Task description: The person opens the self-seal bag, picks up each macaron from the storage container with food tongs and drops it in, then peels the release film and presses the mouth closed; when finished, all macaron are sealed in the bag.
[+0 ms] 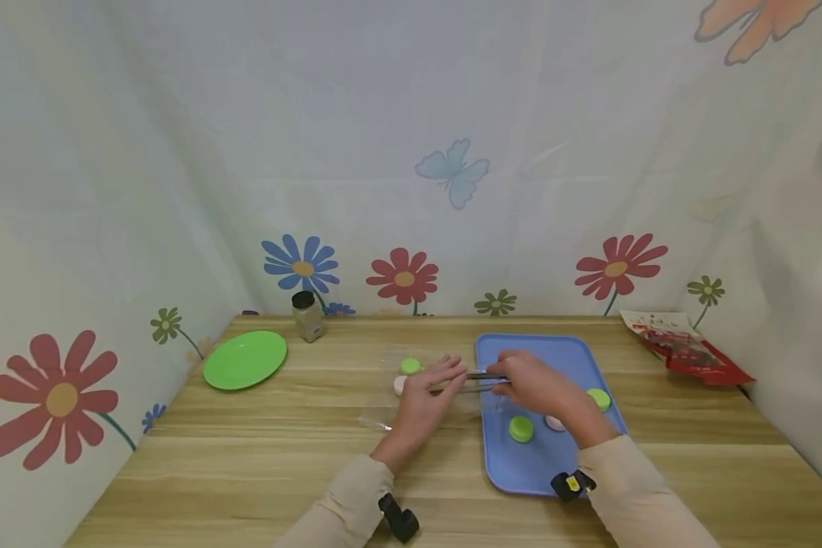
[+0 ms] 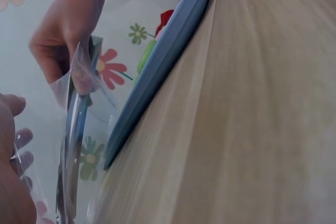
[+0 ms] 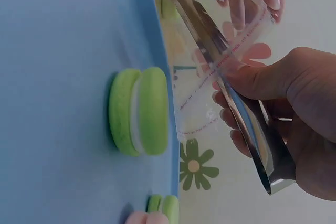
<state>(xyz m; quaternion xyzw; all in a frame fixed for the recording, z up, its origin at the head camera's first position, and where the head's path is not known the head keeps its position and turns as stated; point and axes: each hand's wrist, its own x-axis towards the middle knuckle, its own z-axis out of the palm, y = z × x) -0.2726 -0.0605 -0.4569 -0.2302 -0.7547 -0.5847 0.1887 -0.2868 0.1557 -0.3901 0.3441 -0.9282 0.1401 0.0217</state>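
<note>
My right hand [image 1: 537, 384] grips metal tongs [image 3: 231, 95], its thumb along one arm of them. The tongs reach leftward into the mouth of a clear plastic bag [image 1: 377, 415]; their tips are hidden behind my left hand [image 1: 425, 399] in the head view. My left hand holds the bag at its mouth, film between thumb and fingers. A green macaron [image 1: 409, 367] and a pink macaron [image 1: 400, 385] lie at the bag, beside the left fingers. Below my right hand, the blue tray [image 1: 520, 472] carries green macarons [image 1: 521, 429] and a partly covered pink one [image 1: 554, 423].
A green plate [image 1: 245, 361] lies at the table's left, with a black-capped jar [image 1: 307, 317] behind it. On the far right is a red and white packet [image 1: 685, 346]. A patterned curtain [image 1: 397, 190] hangs behind the wooden table [image 1: 246, 464].
</note>
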